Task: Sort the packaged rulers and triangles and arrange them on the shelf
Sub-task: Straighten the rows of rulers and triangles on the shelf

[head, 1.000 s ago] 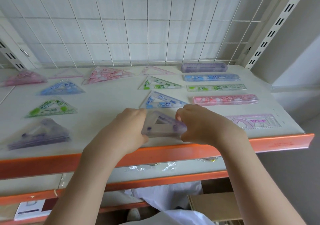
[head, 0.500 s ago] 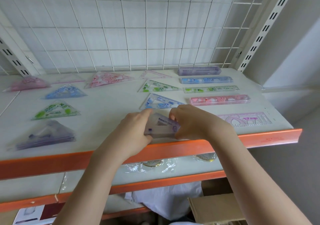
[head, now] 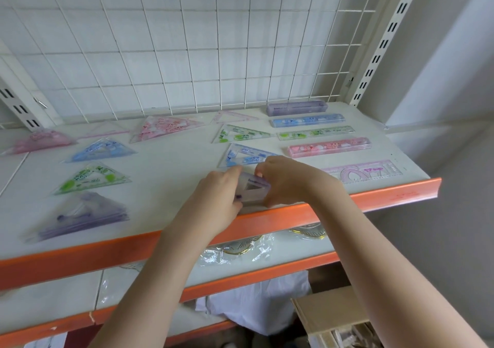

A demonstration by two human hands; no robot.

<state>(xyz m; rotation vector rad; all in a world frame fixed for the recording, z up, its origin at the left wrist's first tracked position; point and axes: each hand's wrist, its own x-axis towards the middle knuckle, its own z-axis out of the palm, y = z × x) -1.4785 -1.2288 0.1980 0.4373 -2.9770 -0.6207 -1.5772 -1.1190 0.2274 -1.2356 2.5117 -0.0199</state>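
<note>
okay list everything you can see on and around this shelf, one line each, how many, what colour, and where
purple triangle: 1, held between both hands at the shelf's front edge
triangles in the middle column: 3, pink at the back, then green, then blue
triangle packs on the left: purple, green, blue, pink, pink at far left
straight rulers on the right: 4, purple, blue, green, pink, back to front
pink stencil ruler: 1, right front
shelf: white top, orange front edge
wire grid: white, behind the shelf
cardboard box: 1, brown, bottom right
left hand: grips the purple triangle's left side
right hand: grips its right side
</note>
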